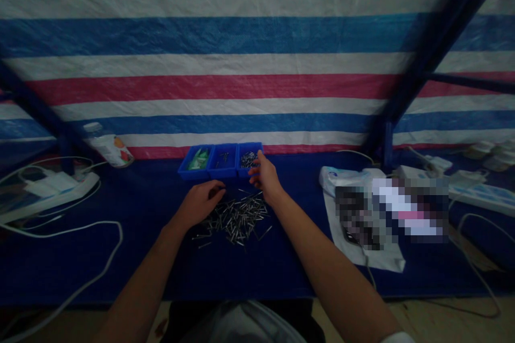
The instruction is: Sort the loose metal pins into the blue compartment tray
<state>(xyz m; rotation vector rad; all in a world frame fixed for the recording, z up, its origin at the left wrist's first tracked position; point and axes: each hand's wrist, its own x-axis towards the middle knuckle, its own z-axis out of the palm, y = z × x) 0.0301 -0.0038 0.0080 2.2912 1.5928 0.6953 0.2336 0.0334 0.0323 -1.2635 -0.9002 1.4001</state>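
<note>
A loose pile of thin metal nail-like pieces [239,220] lies on the dark blue tabletop [241,273]. Behind it stand three joined blue bins [223,173]. The left bin holds green-and-white items [199,159], the middle one a few thin metal pieces, and the right one many small metal pieces [248,159]. My left hand [201,202] rests at the pile's upper left edge, fingers curled together; whatever they hold is too small to make out. My right hand [266,176] is at the front right corner of the right bin, fingers bent and apart, with nothing visible between them.
A bottle [108,144] leans at the back left, near a power strip [52,193] with white cables. At the right lie a white sheet [386,261], a plastic packet [346,177], blurred items and another power strip [483,197]. A striped tarp [257,86] hangs behind.
</note>
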